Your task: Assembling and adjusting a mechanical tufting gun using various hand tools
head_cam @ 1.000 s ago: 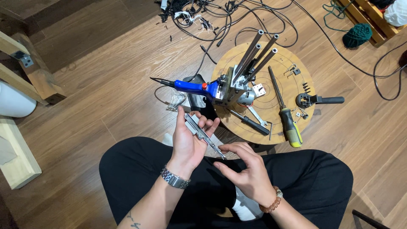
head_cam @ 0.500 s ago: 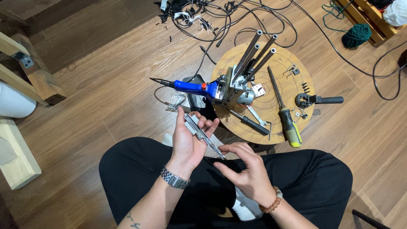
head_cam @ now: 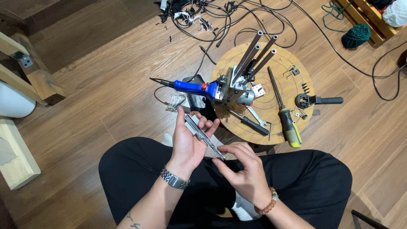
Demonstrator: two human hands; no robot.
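My left hand (head_cam: 188,140) holds a slim grey metal tool (head_cam: 202,135), like a caliper, lying diagonally across its fingers above my lap. My right hand (head_cam: 243,169) meets the tool's lower tip with thumb and forefinger pinched at it. Just beyond, on a round wooden board (head_cam: 292,80), stands a metal machine with a blue handle (head_cam: 224,87) and several steel rods pointing up. A yellow-green screwdriver (head_cam: 286,116) lies to the right of the machine.
A black-handled tool (head_cam: 318,101), a wrench (head_cam: 256,118) and small metal parts lie on the board. Black cables (head_cam: 220,17) tangle on the wooden floor behind. A green yarn ball (head_cam: 356,36) is far right. Wooden blocks (head_cam: 19,157) sit left.
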